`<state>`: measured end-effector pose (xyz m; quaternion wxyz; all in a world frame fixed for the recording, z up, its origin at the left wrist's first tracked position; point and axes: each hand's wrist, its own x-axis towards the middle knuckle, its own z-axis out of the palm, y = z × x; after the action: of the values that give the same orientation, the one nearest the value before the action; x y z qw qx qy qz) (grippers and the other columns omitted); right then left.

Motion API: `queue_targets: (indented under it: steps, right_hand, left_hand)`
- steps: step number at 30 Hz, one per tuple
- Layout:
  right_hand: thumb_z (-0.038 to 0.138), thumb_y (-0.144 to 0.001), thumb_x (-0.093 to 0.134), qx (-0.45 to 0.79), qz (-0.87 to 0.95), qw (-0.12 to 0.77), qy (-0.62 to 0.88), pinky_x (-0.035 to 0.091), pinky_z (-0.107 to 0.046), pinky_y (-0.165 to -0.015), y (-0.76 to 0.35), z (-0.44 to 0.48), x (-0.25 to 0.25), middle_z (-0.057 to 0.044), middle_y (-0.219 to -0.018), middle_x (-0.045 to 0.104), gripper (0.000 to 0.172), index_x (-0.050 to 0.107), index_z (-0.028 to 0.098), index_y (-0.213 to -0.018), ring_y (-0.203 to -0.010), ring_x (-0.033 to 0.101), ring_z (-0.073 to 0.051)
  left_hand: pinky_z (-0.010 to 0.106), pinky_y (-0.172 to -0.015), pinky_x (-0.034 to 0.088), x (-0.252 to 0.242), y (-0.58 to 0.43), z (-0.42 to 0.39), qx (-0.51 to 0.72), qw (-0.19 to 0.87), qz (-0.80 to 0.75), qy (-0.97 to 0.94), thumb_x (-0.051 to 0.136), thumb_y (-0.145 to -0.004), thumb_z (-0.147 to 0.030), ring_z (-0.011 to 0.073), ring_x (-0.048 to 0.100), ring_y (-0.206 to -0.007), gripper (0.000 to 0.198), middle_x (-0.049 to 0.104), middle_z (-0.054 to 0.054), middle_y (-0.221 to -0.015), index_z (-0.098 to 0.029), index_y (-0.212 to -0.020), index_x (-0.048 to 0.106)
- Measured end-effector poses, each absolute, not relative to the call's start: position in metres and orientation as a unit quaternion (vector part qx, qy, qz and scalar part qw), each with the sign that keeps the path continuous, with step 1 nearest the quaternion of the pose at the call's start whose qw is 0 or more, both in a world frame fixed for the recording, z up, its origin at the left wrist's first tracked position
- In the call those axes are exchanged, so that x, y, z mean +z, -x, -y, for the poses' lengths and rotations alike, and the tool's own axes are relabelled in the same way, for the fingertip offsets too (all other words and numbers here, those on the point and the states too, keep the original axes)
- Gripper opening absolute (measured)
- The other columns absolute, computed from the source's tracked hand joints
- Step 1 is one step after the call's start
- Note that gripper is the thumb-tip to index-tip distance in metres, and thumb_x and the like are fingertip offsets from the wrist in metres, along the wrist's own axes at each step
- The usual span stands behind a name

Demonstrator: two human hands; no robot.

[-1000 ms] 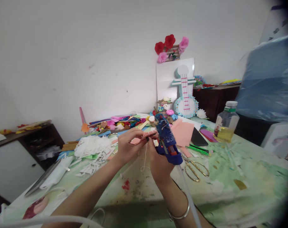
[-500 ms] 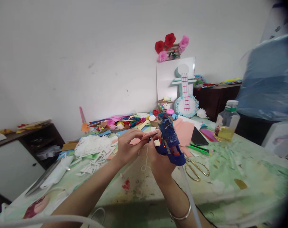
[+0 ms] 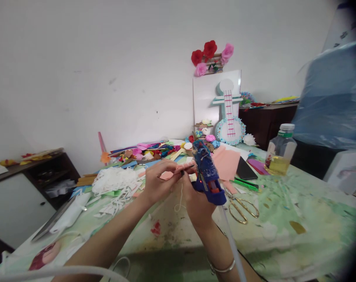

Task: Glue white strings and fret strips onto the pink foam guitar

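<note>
Gluing seems midway: the right hand [image 3: 199,203] grips the glue gun [image 3: 209,178] beside the pink strip [image 3: 168,175] pinched by the left hand [image 3: 156,186] (thread [image 3: 180,199] dangles below).

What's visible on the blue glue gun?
The blue glue gun is plastic-looking, smeared with pale residue, with a small red light and a red-orange part on its side. The right hand holds it tilted above the table, beside the pink strip in the left hand. A pale glue stick trails from its rear. Nozzle unclear.
</note>
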<state>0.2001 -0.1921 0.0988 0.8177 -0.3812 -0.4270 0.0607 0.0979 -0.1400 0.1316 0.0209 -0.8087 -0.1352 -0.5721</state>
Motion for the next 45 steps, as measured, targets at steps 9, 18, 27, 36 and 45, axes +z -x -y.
queue_targets:
  steps: [9, 18, 27, 36, 45]
  right_hand:
    - [0.025, -0.079, 0.067, 0.047, 0.474, 0.782, 0.403, 0.052, -0.033, -0.082, -0.220, 0.212, 0.087, -0.003, -0.079, 0.068, 0.008, 0.062, 0.019, -0.079, -0.079, 0.065, -0.018]
    - [0.037, -0.076, 0.069, 0.118, 0.420, 0.796, 0.419, 0.052, -0.038, -0.077, -0.265, 0.231, 0.070, -0.002, -0.067, 0.065, 0.020, 0.059, 0.019, -0.076, -0.066, 0.063, -0.019]
    - [0.040, -0.078, 0.068, 0.334, 0.514, 0.626, 0.483, 0.045, -0.028, -0.053, -0.317, 0.221, 0.046, -0.003, -0.064, 0.068, 0.025, 0.059, 0.018, -0.086, -0.053, 0.058, -0.015]
    - [0.045, -0.077, 0.069, 0.466, 0.536, 0.453, 0.539, 0.050, -0.028, -0.065, -0.326, 0.262, 0.004, -0.004, -0.075, 0.070, 0.028, 0.069, 0.019, -0.085, -0.071, 0.064, -0.019]
    - [0.046, -0.079, 0.067, 0.473, 0.550, 0.328, 0.605, 0.041, -0.051, -0.103, -0.328, 0.275, -0.015, -0.008, -0.122, 0.065, 0.045, 0.064, 0.024, -0.118, -0.115, 0.057, -0.032]
  left_hand:
    - [0.023, -0.065, 0.053, 0.128, -0.093, 0.142, -0.557, 0.063, 0.079, 0.824, 0.066, -0.080, -0.014, 0.0137, 0.067, -0.069, 0.002, 0.071, 0.006, -0.075, -0.015, -0.080, 0.065]
    - [0.023, -0.071, 0.056, 0.098, -0.081, 0.129, -0.515, 0.167, 0.031, 0.840, 0.064, -0.081, -0.012, 0.0144, 0.070, -0.077, 0.007, 0.073, 0.007, -0.080, -0.014, -0.088, 0.064]
    - [0.030, -0.074, 0.058, 0.040, -0.070, 0.120, -0.410, 0.173, -0.047, 0.894, 0.055, -0.087, -0.010, 0.0215, 0.070, -0.093, 0.013, 0.073, 0.014, -0.090, -0.008, -0.098, 0.062]
    - [0.029, -0.067, 0.060, -0.001, -0.064, 0.118, -0.351, 0.150, -0.090, 0.920, 0.048, -0.089, -0.009, 0.0221, 0.071, -0.090, 0.015, 0.073, 0.014, -0.088, -0.009, -0.092, 0.063]
    - [0.028, -0.071, 0.060, -0.005, -0.065, 0.115, -0.317, 0.176, -0.120, 0.924, 0.048, -0.088, -0.010, 0.0195, 0.071, -0.086, 0.017, 0.074, 0.011, -0.086, -0.011, -0.085, 0.065]
